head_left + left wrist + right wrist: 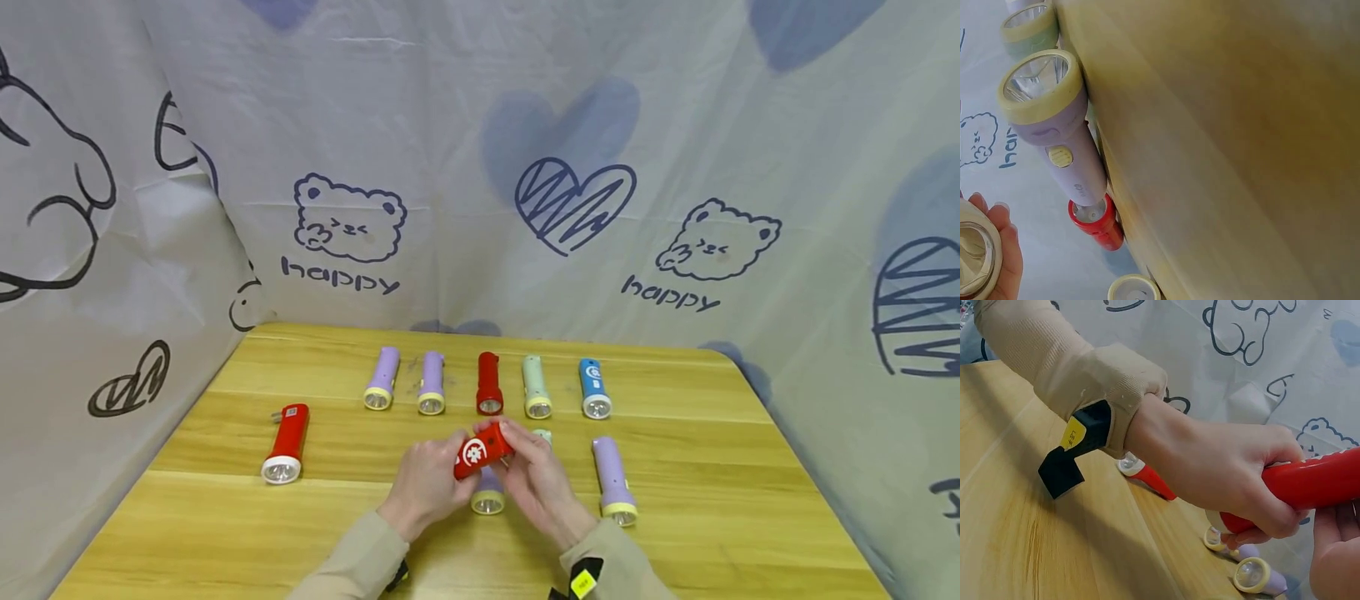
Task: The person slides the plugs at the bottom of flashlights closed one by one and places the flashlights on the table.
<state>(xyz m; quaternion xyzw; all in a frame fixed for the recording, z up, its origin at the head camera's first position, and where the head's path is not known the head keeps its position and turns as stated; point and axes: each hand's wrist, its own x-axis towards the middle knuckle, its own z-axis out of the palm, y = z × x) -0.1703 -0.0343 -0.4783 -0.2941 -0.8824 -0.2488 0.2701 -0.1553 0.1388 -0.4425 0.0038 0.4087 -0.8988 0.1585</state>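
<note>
My left hand grips a red flashlight round its head end, raised above the wooden table. In the left wrist view the pale lens rim of this red flashlight shows beside curled fingers. My right hand holds the tail end between thumb and fingers, close to a small thin part sticking out there. From the right wrist, the left hand wraps the red body, while fingers of the right hand lie under it. Just beneath the hands lies a purple flashlight, partly covered.
Another red flashlight with prongs out lies at left. A back row has two purple flashlights, a dark red flashlight, a mint flashlight and a blue flashlight. One purple flashlight lies right; a mint one is mostly hidden.
</note>
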